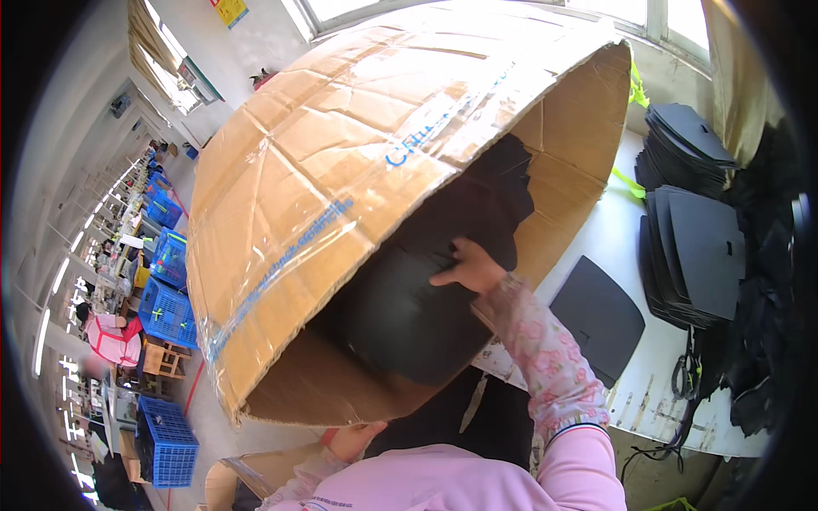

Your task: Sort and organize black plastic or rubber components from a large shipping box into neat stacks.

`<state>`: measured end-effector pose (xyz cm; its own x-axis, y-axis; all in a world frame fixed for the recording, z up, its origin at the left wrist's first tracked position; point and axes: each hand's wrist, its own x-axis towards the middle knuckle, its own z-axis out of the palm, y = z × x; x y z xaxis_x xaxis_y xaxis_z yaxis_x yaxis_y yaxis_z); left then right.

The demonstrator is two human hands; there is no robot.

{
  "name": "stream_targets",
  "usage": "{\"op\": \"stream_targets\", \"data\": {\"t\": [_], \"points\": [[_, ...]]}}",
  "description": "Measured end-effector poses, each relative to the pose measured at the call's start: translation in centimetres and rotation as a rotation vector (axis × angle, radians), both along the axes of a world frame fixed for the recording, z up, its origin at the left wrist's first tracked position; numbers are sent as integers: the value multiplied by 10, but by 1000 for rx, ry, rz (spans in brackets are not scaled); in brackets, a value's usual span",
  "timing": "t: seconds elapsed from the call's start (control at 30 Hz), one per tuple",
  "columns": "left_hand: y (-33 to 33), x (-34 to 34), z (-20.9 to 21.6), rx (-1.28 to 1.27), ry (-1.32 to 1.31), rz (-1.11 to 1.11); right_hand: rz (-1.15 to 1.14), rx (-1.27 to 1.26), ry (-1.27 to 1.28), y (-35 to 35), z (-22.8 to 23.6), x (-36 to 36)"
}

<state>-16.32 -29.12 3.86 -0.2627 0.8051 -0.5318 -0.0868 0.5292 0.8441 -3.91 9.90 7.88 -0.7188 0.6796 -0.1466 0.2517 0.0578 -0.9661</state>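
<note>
A large brown cardboard box, its surface creased and taped, fills the middle of the view with its open side toward me. Dark, smooth black sheet material lies inside it, bulging in front and ragged-edged further back. My right hand reaches into the opening, thumb and forefinger closed on the black sheet material; its other fingers are hidden. Below the box's lower edge is my left hand, partly covered by the cardboard, so its fingers do not show. Patterned sleeves cover both forearms.
On the white table at right lie stacks of black panels, a single black panel and scissors. Black material heaps at the far right. Blue crates line the left aisle, where a person in pink sits.
</note>
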Motion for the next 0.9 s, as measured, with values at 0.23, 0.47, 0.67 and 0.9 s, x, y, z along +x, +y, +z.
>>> {"op": "stream_targets", "data": {"t": [0.23,0.47,0.67,0.9], "points": [[14,41,-19,-157,-293,-448,23,-199,62,-25,10,122],[60,90,-33,137,-717,-205,47,-140,59,-49,17,208],[97,117,-16,215,-661,-141,-95,-91,37,-77,42,287],[150,160,-5,496,-827,-57,-218,-102,453,-80,48,355]]}}
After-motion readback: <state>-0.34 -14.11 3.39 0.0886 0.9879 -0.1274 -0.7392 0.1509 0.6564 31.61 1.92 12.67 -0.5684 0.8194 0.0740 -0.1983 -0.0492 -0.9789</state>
